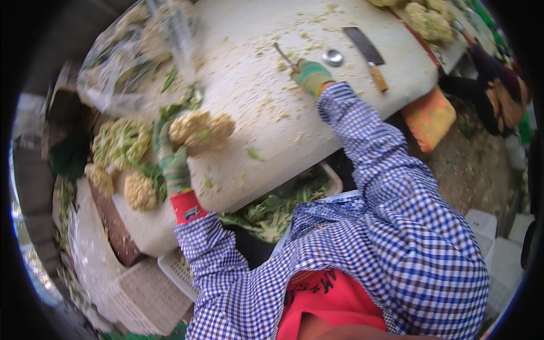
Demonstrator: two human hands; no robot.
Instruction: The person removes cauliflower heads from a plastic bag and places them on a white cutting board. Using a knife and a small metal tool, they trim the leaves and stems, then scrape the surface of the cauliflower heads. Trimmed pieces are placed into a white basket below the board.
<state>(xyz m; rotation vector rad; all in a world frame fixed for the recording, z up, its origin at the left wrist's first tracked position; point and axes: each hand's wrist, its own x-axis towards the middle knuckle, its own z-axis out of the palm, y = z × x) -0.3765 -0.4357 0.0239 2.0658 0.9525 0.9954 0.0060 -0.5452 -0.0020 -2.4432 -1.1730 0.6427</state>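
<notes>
My left hand [172, 159], in a green striped knit glove with a red cuff, is at a cauliflower head [202, 131] near the table's left part; its fingers lie along the cauliflower's left side. The cauliflower looks slightly blurred. My right hand [312, 77], gloved alike, grips a small knife [284, 55] with its thin blade pointing away over the white table [250, 85]. Beyond the right hand are a small round metal dish [332, 57] and a cleaver [364, 46] with a wooden handle. Cauliflower crumbs are scattered over the tabletop.
More cauliflower pieces [121, 142] lie left of my left hand, beside a clear plastic bag [123, 63] of cauliflower. Below the table edge, a bin holds green leaves [272, 216]. White plastic crates [148, 297] stand lower left. An orange cloth [429, 119] hangs at right; another person [497, 89] is beyond it.
</notes>
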